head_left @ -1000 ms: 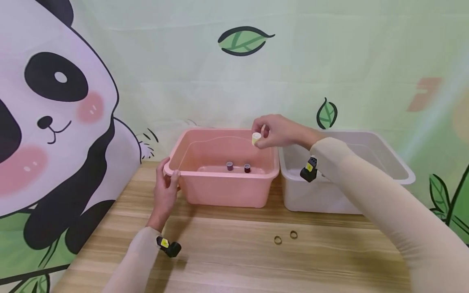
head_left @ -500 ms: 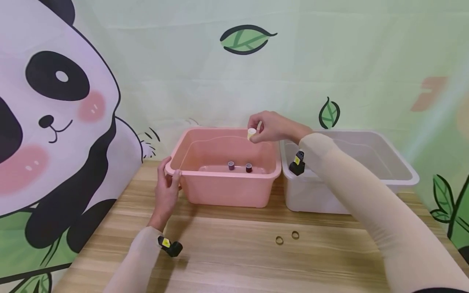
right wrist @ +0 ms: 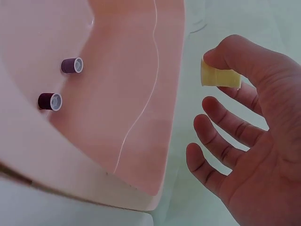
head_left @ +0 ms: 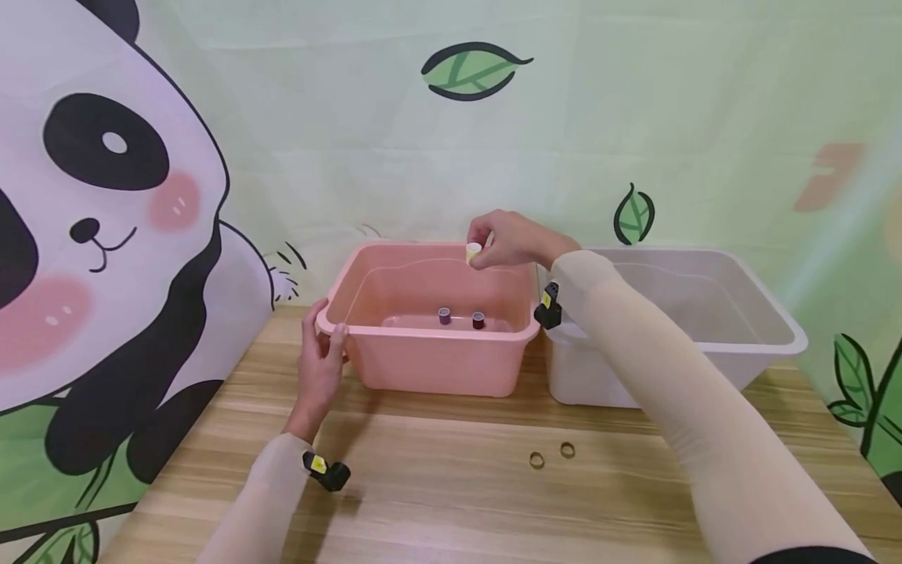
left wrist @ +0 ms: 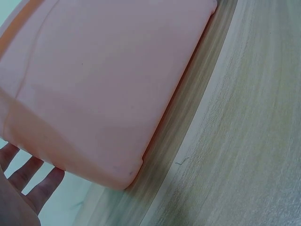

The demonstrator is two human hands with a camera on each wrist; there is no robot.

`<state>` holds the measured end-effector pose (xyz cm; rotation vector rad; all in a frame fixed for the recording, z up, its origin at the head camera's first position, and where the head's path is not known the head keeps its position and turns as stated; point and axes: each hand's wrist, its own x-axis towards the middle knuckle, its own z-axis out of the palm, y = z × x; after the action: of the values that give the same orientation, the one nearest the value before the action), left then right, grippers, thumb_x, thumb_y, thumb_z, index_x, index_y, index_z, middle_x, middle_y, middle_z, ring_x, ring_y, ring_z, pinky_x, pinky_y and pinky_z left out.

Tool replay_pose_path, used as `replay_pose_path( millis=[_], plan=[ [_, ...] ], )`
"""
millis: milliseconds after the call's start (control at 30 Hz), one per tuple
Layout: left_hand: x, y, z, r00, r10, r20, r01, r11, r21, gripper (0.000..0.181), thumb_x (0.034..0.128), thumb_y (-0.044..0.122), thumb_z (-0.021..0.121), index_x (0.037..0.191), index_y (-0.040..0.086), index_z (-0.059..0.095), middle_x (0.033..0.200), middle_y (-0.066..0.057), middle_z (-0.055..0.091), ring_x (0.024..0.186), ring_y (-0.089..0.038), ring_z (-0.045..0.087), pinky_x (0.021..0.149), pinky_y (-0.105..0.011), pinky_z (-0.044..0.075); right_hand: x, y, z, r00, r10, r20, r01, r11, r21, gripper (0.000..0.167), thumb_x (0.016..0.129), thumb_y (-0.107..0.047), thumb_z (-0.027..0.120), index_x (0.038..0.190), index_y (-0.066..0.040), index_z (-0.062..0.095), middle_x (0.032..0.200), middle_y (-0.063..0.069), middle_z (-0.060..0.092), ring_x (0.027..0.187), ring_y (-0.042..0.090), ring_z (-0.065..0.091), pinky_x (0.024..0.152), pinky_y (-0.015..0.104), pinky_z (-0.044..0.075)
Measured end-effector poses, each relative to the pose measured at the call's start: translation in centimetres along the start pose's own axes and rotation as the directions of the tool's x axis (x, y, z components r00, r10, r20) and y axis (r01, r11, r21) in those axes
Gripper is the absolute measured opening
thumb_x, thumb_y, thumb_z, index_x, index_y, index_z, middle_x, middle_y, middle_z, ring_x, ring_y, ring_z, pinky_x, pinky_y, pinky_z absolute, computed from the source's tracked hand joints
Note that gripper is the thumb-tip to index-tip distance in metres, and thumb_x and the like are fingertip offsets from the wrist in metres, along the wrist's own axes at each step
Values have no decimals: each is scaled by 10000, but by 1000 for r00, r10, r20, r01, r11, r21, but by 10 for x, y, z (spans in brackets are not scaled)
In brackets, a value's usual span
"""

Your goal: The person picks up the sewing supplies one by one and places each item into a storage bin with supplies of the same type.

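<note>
the right hand (head_left: 510, 239) grips a small pale yellow cylinder with a white top end (right wrist: 220, 78) between thumb and index finger, the other three fingers spread apart and clear of it. that cylinder is held up near the far rim of a pink rectangular plastic tub (head_left: 437, 364), roughly upright with its white end up; how high it hangs above the tub floor cannot be judged exactly. the left hand (head_left: 320, 376) grips the tub's near left corner, thumb on the front side and fingers round the left side.

inside the tub, on its floor, stand a small purple cylinder with a pale ringed top (right wrist: 71, 65) and, just beside it but apart, a small dark maroon cylinder with a pale ringed top (right wrist: 50, 101).

the step in hand looks like setting the yellow piece in with those two. to do it well, i would bring it inward from the far rim before lowering, keep the pinch light and level, and let go only once its base meets the floor, since a drop would likely tip or roll it. a spot left of the purple one would probably spare both neighbours a knock. the left hand's steady hold should help; pulling on that corner could slide the tub across the wood-grain tabletop (head_left: 437, 478).
</note>
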<state>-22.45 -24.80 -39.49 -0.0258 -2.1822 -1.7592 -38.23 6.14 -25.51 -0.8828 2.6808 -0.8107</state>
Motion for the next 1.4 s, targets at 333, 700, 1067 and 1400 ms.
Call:
replay_pose_path(
  millis=[333,700,1067,1400],
  plan=[
    [6,-13,-1,1000,-9,-17,10,999,31,571,1102,263,477,1613,252,224,1623,-106,371,1341,-312,521,995,-504,541,11,5,5,1000,6,3,-6,1000,-20,175,866,-200,725,1010,-122,662,1051,94,648,984,273,560,821,371,509],
    [15,-38,-1,998,45,-45,-44,998,34,547,1096,310,493,1585,390,261,1594,-57,416,1305,-287,549,938,-414,584,14,5,10,1000,26,6,-26,1000,2,184,876,-173,736,1031,-112,658,1047,104,637,977,268,556,799,350,510],
    [14,-38,-1,998,54,-41,-54,999,10,550,1097,276,495,1587,371,265,1587,-62,428,1306,-294,549,952,-465,562,16,4,14,999,41,13,-41,999,-5,218,892,-176,733,1078,-100,646,1069,113,626,985,264,552,792,337,514],
    [14,-40,0,997,63,-45,-62,998,14,546,1098,280,494,1584,382,268,1584,-53,430,1304,-283,549,936,-393,581,14,5,15,994,108,28,-107,994,-23,529,923,-265,764,1373,-123,526,1333,153,560,1157,295,544,948,416,569]
  ],
)
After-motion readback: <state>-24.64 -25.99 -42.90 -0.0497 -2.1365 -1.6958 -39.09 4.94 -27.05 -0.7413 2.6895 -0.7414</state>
